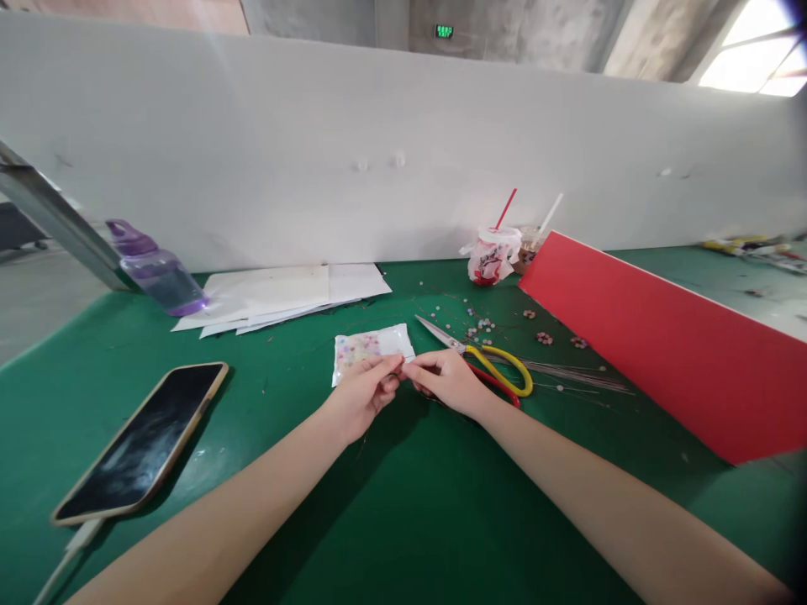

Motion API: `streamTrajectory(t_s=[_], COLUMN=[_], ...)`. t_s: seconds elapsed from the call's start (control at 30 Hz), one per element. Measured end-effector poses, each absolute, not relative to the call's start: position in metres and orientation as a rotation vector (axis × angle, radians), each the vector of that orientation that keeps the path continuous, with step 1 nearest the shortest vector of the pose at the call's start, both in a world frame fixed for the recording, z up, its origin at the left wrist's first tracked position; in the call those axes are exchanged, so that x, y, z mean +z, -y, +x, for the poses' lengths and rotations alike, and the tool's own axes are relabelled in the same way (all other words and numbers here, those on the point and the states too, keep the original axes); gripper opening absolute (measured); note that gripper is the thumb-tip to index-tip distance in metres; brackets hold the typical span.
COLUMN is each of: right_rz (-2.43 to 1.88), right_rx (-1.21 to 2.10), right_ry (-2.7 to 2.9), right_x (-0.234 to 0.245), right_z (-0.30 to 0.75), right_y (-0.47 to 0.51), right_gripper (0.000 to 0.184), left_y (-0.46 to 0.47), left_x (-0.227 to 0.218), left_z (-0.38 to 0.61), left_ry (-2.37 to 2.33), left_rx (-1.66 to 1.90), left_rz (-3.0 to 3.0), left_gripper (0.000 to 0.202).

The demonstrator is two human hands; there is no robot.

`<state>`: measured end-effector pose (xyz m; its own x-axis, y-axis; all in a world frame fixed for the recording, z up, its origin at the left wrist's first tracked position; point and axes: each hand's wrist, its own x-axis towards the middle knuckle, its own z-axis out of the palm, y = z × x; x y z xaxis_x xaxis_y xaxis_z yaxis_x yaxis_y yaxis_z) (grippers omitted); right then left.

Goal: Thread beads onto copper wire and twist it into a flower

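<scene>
My left hand (pixel 364 393) and my right hand (pixel 446 380) meet over the table, fingertips pinched close together. Between them is what looks like a thin wire (pixel 408 359), mostly hidden by the fingers; any bead on it is too small to make out. Just behind my left hand lies a clear packet of pastel beads (pixel 366 346). Scissors (pixel 457 343) with yellow and red handles rest partly behind my right hand, blades half apart. A bundle of thin wires (pixel 567 371) stretches out to the right. Loose beads (pixel 484 325) and small beaded rings (pixel 543 338) are scattered beyond the scissors.
A phone (pixel 145 441) on a charging cable lies left on the green table (pixel 416 521). White papers (pixel 265 294) and a purple bottle (pixel 157 269) are at the back left. A bagged drink cup (pixel 493 256) and a red board (pixel 668 344) stand right, before a white partition (pixel 315 151).
</scene>
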<state>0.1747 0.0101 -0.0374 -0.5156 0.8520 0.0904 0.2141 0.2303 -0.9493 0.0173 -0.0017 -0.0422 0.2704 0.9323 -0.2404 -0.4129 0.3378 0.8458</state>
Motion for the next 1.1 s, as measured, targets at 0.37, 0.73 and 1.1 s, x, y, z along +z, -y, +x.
streamTrajectory(t_s=[0.37,0.73,1.1], right_rz=[-1.115,-0.913,-0.892], right_rx=[1.183,1.610,1.370], right_ry=[1.773,1.590,1.738], right_x=[-0.046,-0.046,-0.041], right_z=[0.175,0.178,0.173], right_y=[-0.014,-0.018,-0.010], right_gripper=[0.050,0.042,0.023], left_y=[0.004,0.005,-0.004], left_x=[-0.040,-0.034,-0.034], left_z=[0.016,0.013,0.008], left_ry=[-0.839,-0.845,-1.041], left_rx=[0.987,0.912,0.967], left_rz=[1.064,1.139,1.306], left_gripper=[0.020,0.019,0.020])
